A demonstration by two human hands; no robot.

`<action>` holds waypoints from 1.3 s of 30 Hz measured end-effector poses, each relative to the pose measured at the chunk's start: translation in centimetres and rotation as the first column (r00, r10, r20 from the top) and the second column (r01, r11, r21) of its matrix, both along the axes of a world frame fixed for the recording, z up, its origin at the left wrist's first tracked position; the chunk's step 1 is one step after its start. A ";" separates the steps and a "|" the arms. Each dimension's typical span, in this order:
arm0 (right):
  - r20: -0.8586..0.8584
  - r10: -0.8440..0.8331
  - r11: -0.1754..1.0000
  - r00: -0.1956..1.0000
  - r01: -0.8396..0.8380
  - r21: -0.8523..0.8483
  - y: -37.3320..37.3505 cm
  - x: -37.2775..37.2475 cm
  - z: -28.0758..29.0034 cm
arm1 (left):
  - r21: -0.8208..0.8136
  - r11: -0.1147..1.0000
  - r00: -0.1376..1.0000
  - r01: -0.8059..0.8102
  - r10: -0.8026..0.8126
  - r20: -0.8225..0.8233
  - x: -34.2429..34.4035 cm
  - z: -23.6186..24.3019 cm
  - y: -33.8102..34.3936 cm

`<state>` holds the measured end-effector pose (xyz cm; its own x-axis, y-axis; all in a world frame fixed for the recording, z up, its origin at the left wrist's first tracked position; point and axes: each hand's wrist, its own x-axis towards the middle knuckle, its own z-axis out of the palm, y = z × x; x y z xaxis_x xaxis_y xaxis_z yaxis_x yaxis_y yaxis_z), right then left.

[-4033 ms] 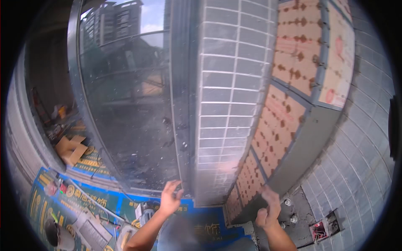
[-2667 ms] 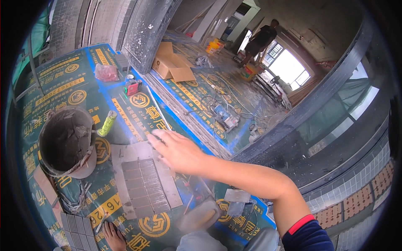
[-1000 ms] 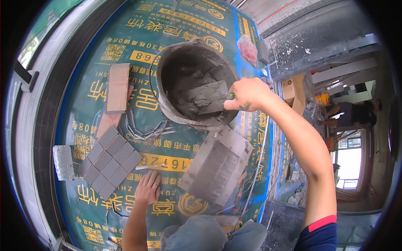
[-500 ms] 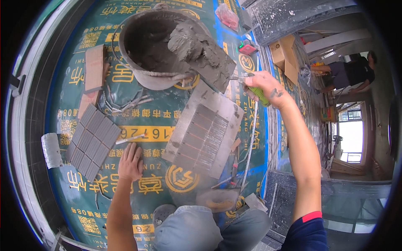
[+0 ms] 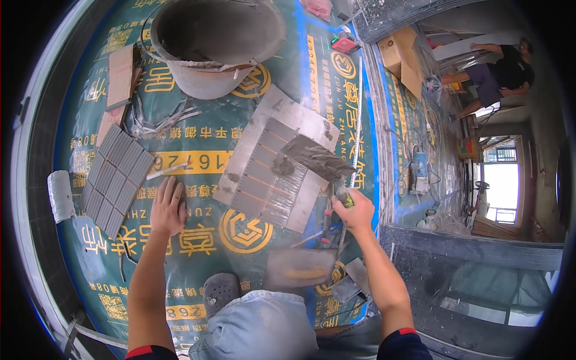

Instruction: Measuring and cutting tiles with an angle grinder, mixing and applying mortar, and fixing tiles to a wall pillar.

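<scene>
My right hand (image 5: 358, 210) is closed around the green handle of a trowel (image 5: 318, 157). Its grey, mortar-smeared blade lies low over a striped grey tile sheet (image 5: 258, 192), with a small dab of mortar (image 5: 282, 166) at the blade's left edge. That sheet rests on a larger light-grey slab (image 5: 286, 108). My left hand (image 5: 168, 207) is laid flat on the printed green floor covering, below a thin pale strip (image 5: 168, 170). Between this hand and the left wall is a second ribbed tile sheet (image 5: 117, 180).
A bucket of grey mortar (image 5: 210, 78) stands at the far side. Brownish tile pieces (image 5: 122, 75) and a white roll (image 5: 61, 196) lie left. A rectangular float (image 5: 300, 268) is by my knees. Beyond the right-hand sill are a cardboard box (image 5: 408, 63) and another person (image 5: 507, 72).
The trowel has come from beside the bucket, heaped with mortar, down to the tile sheet. Most of that heap is gone from its blade. My left hand stays on the floor.
</scene>
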<state>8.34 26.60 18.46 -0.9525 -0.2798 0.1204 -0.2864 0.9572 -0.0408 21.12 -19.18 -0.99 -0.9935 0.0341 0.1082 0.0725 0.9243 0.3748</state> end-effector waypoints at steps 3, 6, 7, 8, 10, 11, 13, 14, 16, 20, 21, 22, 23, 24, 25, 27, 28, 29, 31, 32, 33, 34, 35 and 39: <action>0.339 -0.101 0.795 0.935 0.280 -0.538 -1.5 -3.0 3.5 | 0.003 1.000 1.000 -0.007 0.007 0.004 -0.2 0.1 -0.2; 0.407 -0.028 0.646 0.913 0.328 -0.689 -4.3 -7.5 6.4 | 0.010 1.000 1.000 0.007 -0.007 -0.004 0.7 -0.3 -0.2; 0.332 0.002 0.678 0.943 0.243 -0.693 -6.2 -9.3 7.6 | 0.026 1.000 1.000 0.003 -0.002 -0.018 0.6 -0.3 -0.3; 0.257 0.029 0.708 0.966 0.162 -0.687 -8.4 -11.1 8.9 | 0.024 1.000 1.000 -0.008 0.009 -0.030 0.4 -0.1 -0.2; -0.015 0.221 0.921 0.975 -0.213 -0.325 -11.3 -15.4 10.1 | 0.057 0.998 1.000 0.006 -0.005 -0.021 0.2 0.4 -0.2; -0.083 0.278 0.929 0.957 -0.289 -0.230 -12.7 -17.4 9.9 | 0.057 0.998 1.000 0.004 -0.002 -0.031 0.1 0.6 -0.1; -0.145 0.340 0.924 0.929 -0.359 -0.134 -16.0 -20.5 8.4 | 0.061 0.998 1.000 0.000 0.001 -0.026 0.2 0.8 -0.3; -0.237 0.409 0.911 0.881 -0.409 0.052 -17.6 -21.8 7.5 | 0.069 0.998 1.000 0.002 -0.001 -0.020 0.1 0.8 -0.4; -0.305 0.487 0.870 0.819 -0.424 0.252 -19.3 -22.7 4.1 | 0.083 0.997 0.999 0.005 -0.003 -0.032 -0.3 0.4 -0.1; -0.225 0.246 0.916 0.943 -0.150 0.373 -19.0 -19.5 -1.6 | 0.107 0.994 1.000 0.001 -0.001 -0.003 0.1 0.6 -0.9; -0.207 0.218 0.925 0.954 -0.135 0.354 -18.1 -18.2 -2.0 | 0.105 0.994 1.000 -0.003 0.003 -0.003 0.0 0.6 -0.8; -0.174 0.201 0.930 0.964 -0.132 0.342 -16.8 -17.4 -2.1 | 0.114 0.993 1.000 -0.004 0.004 -0.002 0.1 0.6 -0.6; -0.141 0.179 0.937 0.974 -0.125 0.327 -15.2 -16.4 -2.1 | 0.107 0.994 1.000 -0.002 0.003 -0.011 0.2 0.6 -0.8; -0.125 0.170 0.940 0.978 -0.123 0.318 -12.9 -15.5 -2.6 | 0.098 0.995 1.000 0.002 0.000 -0.026 0.0 0.6 -0.9; -0.112 0.162 0.944 0.980 -0.121 0.308 -10.3 -14.9 -2.8 | 0.096 0.995 1.000 -0.001 0.002 -0.009 -0.1 0.4 -0.7; -0.085 0.104 0.962 0.991 -0.078 0.261 -6.0 -12.7 -1.9 | 0.099 0.995 1.000 0.002 -0.001 -0.015 -0.3 0.2 -0.5; -0.086 0.100 0.963 0.991 -0.075 0.259 -4.8 -11.7 -1.4 | 0.101 0.995 1.000 0.002 -0.001 -0.014 -0.4 0.2 -0.4; -0.020 0.046 0.981 0.999 -0.041 0.187 -4.1 -10.9 -0.5 | 0.106 0.994 1.000 0.002 -0.001 -0.010 -0.4 0.1 -0.4; 0.058 -0.002 1.000 0.998 0.002 0.001 -4.5 -10.2 0.5 | 0.092 0.996 1.000 -0.005 0.004 0.003 -0.4 0.6 -0.3; 0.120 0.059 0.992 0.991 -0.045 -0.120 -6.2 -10.6 2.1 | 0.082 0.997 1.000 -0.006 0.005 0.008 -0.4 0.9 -0.3; 0.169 0.131 0.965 0.977 -0.087 -0.248 -8.6 -11.6 4.0 | 0.075 0.997 1.000 -0.002 0.003 -0.009 -0.1 0.7 -0.5; 0.236 0.209 0.925 0.949 -0.113 -0.362 -10.8 -13.2 5.2 | 0.063 0.998 1.000 0.003 -0.003 -0.011 -0.1 0.5 -0.5; 0.290 0.291 0.873 0.912 -0.128 -0.471 -12.9 -14.8 6.4 | 0.059 0.998 1.000 -0.001 0.002 -0.007 0.1 0.3 -0.5; 0.652 0.362 0.552 0.666 0.411 -0.726 -19.4 -21.0 9.4 | 0.084 0.996 1.000 0.009 -0.007 -0.024 -0.3 0.2 0.0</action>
<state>-12.67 7.22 27.91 -0.8246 -0.4083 -0.3915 0.2276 0.3940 -0.8905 20.86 -19.20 -0.79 -0.9904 0.0316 0.1344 0.0894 0.8888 0.4494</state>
